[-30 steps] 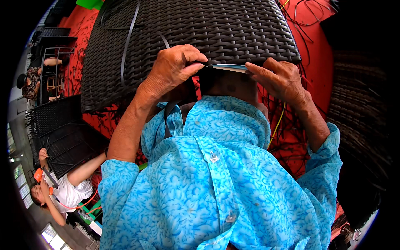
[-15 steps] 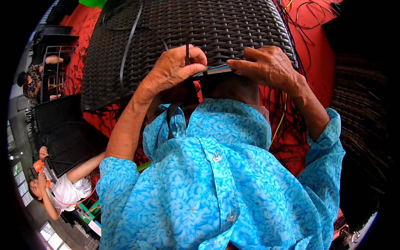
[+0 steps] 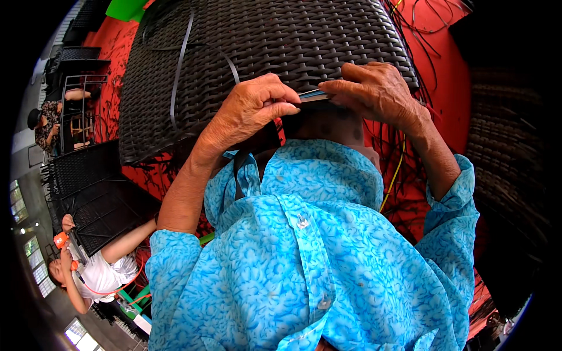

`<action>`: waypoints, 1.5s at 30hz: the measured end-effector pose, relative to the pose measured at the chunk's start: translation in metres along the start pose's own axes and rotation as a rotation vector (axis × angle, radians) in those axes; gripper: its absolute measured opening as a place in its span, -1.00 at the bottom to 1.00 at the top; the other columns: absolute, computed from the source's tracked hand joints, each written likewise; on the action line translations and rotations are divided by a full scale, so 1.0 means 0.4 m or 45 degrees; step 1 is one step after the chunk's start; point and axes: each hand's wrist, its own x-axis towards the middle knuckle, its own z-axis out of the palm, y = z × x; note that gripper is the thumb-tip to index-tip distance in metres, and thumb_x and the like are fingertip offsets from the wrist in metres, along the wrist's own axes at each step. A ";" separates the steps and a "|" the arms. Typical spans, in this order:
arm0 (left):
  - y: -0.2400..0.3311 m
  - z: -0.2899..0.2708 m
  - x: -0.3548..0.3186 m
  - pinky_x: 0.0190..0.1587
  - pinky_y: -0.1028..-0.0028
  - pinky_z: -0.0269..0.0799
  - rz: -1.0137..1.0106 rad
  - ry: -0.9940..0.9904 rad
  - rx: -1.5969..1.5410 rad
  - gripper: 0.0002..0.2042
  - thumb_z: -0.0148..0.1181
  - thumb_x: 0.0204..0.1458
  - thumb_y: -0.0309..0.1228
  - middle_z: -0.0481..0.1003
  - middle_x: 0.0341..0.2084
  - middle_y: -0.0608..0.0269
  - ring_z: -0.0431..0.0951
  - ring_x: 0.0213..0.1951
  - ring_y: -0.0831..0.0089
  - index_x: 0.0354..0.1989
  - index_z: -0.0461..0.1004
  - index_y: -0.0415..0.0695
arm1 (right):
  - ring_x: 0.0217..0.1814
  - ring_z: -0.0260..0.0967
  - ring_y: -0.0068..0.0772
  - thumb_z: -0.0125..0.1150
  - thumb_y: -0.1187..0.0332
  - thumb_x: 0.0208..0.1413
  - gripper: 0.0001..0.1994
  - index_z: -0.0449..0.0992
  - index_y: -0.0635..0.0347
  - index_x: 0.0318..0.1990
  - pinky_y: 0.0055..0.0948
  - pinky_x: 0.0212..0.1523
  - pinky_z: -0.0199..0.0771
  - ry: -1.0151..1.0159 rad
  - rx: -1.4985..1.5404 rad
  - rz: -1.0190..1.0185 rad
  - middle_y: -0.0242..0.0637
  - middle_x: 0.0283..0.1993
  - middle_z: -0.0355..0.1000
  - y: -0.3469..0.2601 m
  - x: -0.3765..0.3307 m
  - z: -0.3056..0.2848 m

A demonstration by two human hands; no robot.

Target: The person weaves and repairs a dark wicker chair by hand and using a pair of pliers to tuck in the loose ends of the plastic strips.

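Note:
A dark woven wicker panel (image 3: pixel 275 41) lies in front of me, with a pale, bluish frame edge (image 3: pixel 313 95) showing between my hands. My left hand (image 3: pixel 252 108) is closed in a pinch at this near edge. A long flat black weaving strip (image 3: pixel 227 60) loops over the panel and runs into this hand; its exact hold between the fingertips is hidden. My right hand (image 3: pixel 377 93) grips the near edge further right, its index finger stretched along the frame and its thumb out of sight.
Loose black strips and a yellow cord (image 3: pixel 396 169) lie on the red floor (image 3: pixel 448 82). At left, a person in white (image 3: pixel 105 275) holds an orange tool (image 3: pixel 61 240) by a dark woven piece (image 3: pixel 99 199); another person (image 3: pixel 45 126) is beyond. Something green (image 3: pixel 126 9) is at top left.
My left hand has shifted slightly right and down along the edge. The short upright length of strip above its fingers no longer shows. My right hand stays almost where it was.

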 end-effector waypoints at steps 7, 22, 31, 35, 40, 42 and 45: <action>0.093 0.016 0.054 -0.27 0.61 0.35 0.218 0.119 -0.695 -0.89 0.15 0.05 -0.42 0.44 -0.52 0.36 0.43 -0.43 0.60 -0.34 0.47 -0.20 | -0.47 0.35 -0.28 0.13 0.18 0.00 -0.78 0.45 -0.15 -0.17 -0.28 -0.49 0.33 -0.014 0.061 -0.016 -0.38 -0.46 0.25 0.004 -0.002 0.000; 0.074 -0.013 -0.107 -0.57 0.56 0.29 -0.389 0.457 0.297 -0.83 0.25 -0.09 -0.39 0.41 -0.70 0.31 0.38 -0.65 0.61 -0.56 0.44 -0.22 | -0.41 0.37 -0.26 0.10 0.18 0.01 -0.81 0.44 -0.14 -0.20 -0.28 -0.44 0.37 0.043 0.037 0.037 -0.37 -0.42 0.25 -0.010 -0.010 0.002; 0.045 0.037 -0.099 -0.54 0.50 0.34 -0.359 0.581 0.450 -0.83 0.24 -0.09 -0.38 0.44 -0.68 0.28 0.44 -0.62 0.50 -0.57 0.43 -0.18 | -0.41 0.36 -0.28 0.10 0.18 0.01 -0.82 0.43 -0.14 -0.21 -0.28 -0.44 0.36 0.039 0.039 0.041 -0.36 -0.42 0.23 -0.015 -0.015 0.005; 0.045 0.039 -0.099 -0.54 0.48 0.33 -0.307 0.597 0.496 -0.82 0.24 -0.10 -0.37 0.43 -0.69 0.29 0.44 -0.63 0.47 -0.59 0.41 -0.17 | -0.40 0.36 -0.28 0.10 0.20 0.00 -0.83 0.43 -0.13 -0.22 -0.28 -0.42 0.36 0.045 0.056 0.046 -0.36 -0.42 0.23 -0.019 -0.015 0.003; 0.050 0.047 -0.097 -0.55 0.46 0.32 -0.351 0.565 0.472 -0.82 0.23 -0.11 -0.38 0.42 -0.69 0.33 0.41 -0.65 0.46 -0.61 0.39 -0.15 | -0.38 0.36 -0.27 0.11 0.21 -0.01 -0.82 0.43 -0.12 -0.22 -0.28 -0.39 0.36 -0.012 0.060 0.084 -0.36 -0.41 0.23 -0.023 -0.016 0.001; 0.050 0.051 -0.095 -0.55 0.46 0.32 -0.317 0.598 0.520 -0.83 0.23 -0.12 -0.39 0.41 -0.69 0.33 0.40 -0.65 0.46 -0.61 0.39 -0.15 | -0.51 0.26 -0.38 0.19 0.22 -0.04 -0.77 0.45 -0.16 -0.16 -0.36 -0.50 0.28 0.102 0.051 0.043 -0.41 -0.50 0.18 -0.026 -0.016 0.001; 0.049 0.057 -0.091 -0.54 0.45 0.33 -0.277 0.595 0.573 -0.83 0.23 -0.12 -0.38 0.42 -0.68 0.32 0.42 -0.65 0.42 -0.60 0.39 -0.14 | -0.43 0.36 -0.25 0.12 0.23 -0.02 -0.82 0.43 -0.08 -0.22 -0.29 -0.42 0.37 0.002 0.057 0.107 -0.34 -0.44 0.24 -0.032 -0.020 0.000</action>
